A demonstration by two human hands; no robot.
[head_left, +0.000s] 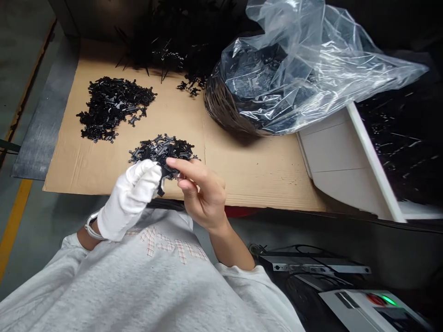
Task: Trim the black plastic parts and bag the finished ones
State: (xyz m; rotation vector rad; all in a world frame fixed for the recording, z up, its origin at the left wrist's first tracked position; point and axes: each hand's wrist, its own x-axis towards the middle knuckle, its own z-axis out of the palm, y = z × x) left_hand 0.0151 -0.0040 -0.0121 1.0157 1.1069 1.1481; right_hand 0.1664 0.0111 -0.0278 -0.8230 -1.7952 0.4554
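Grey sweatshirt with red stitched lettering, worn by the person, fills the lower foreground of the head view. Left hand, in a white cotton glove with a pale band at the wrist, has its fingers pressed together around one end of a black plastic part. Right hand, bare, pinches the same part between thumb and index finger. The part sits between the two hands, just above the near edge of the cardboard sheet, with a dark piece hanging below the glove.

Stock on the sheet: a small heap of black parts directly beyond the hands, and a larger heap toward the left edge. A dark mass of parts lies along the far edge, and a few strays lie near it. Whether any heap is sorted cannot be told.

Clear plastic bag, packed with black parts, occupies the far right corner of the sheet. White tray abuts the right edge, with dark parts beyond its rim. Below the near edge are a metal bracket and a control unit showing a green light. Past the left edge lies a grey metal sheet.
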